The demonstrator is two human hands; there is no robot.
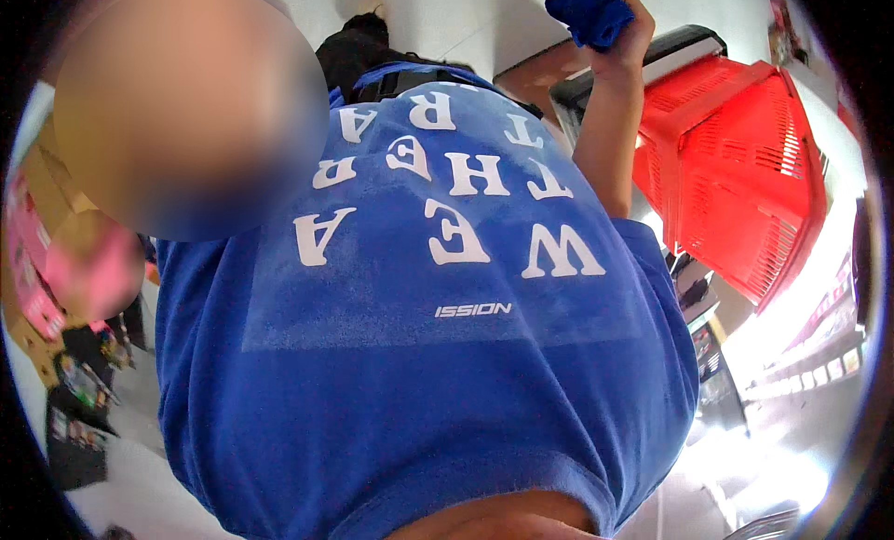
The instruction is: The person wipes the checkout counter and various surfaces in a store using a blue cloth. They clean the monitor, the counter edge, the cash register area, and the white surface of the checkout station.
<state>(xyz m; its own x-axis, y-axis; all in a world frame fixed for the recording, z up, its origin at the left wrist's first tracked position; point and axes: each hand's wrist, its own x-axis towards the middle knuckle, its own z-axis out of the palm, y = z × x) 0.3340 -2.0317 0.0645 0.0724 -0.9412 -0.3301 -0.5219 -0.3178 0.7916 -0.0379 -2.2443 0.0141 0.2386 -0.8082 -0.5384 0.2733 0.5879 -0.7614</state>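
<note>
At the upper right of the head view, my right hand (634, 34) is closed around a bunched dark blue cloth (590, 11). My right forearm rises past the side of my blue T-shirt (447, 400), which bears white lettering. Beside that forearm is a red plastic basket (740, 156) with slotted walls. My left hand cannot be seen; a large blurred patch covers the upper left, and what lies beneath it cannot be told. A black strap or belt (412, 82) crosses my waist.
A brown flat surface (538, 72) with a dark edge lies behind my right forearm. Pink goods (35, 281) and brown cardboard stand at the far left, partly blurred. Shelving with goods (810, 379) curves along the lower right. Pale floor (454, 16) shows at the top.
</note>
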